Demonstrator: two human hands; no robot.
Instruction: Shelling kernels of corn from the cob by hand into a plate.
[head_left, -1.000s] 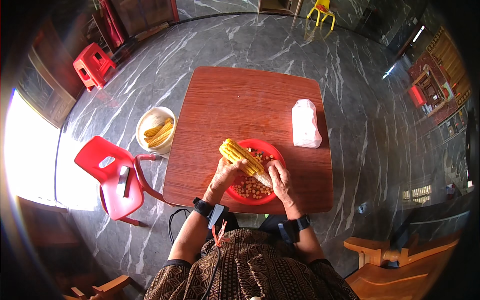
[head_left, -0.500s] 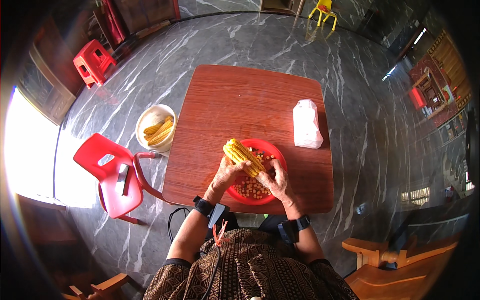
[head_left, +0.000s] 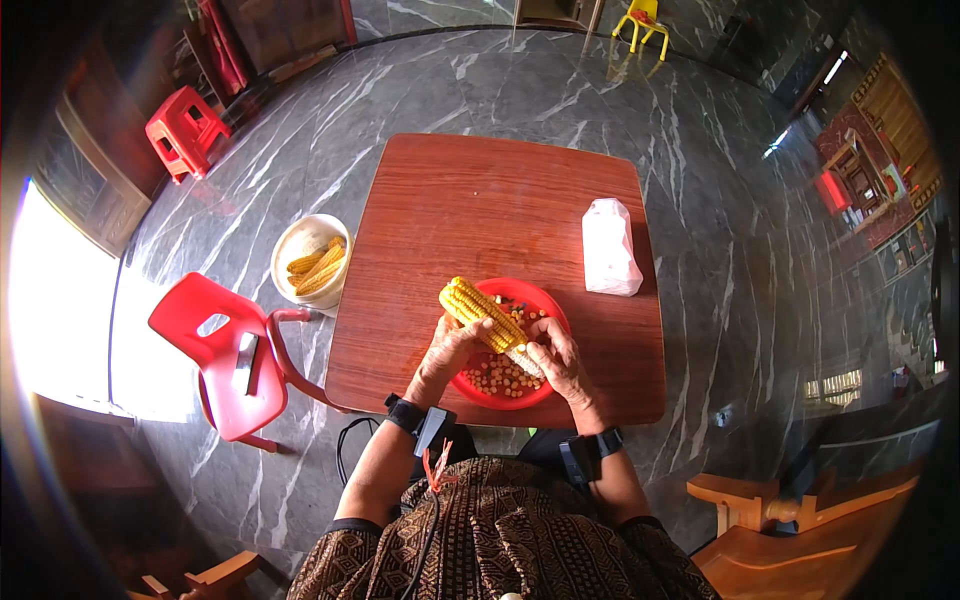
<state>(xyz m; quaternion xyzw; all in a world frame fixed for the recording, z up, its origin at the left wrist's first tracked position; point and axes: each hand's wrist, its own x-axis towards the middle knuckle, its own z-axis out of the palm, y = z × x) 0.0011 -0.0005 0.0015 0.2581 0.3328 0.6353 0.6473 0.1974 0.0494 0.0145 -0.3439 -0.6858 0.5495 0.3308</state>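
Observation:
An ear of corn (head_left: 478,308) is tilted over a red plastic basin (head_left: 563,307) on the table. My left hand (head_left: 449,347) wraps around its middle, with the thumb lying along the top. Yellow kernels cover the upper part of the ear, while its lower right end shows bare pale cob. At that bare end is my right hand (head_left: 562,362), fingers curled and thumb against the ear; its fingertips are partly hidden. Loose corn kernels (head_left: 492,376) lie scattered in the basin beneath both hands.
The basin stands near the front edge of a reddish-brown table (head_left: 480,210). A white paper-like packet (head_left: 611,248) sits at the right. Left of the table are a white bucket (head_left: 283,262) with several ears of corn (head_left: 320,268) and a red chair (head_left: 232,345) holding a dark-and-white object.
My right thumb has shifted off the ear's lower end, where bare cob now shows. The ear and my left hand have moved slightly left.

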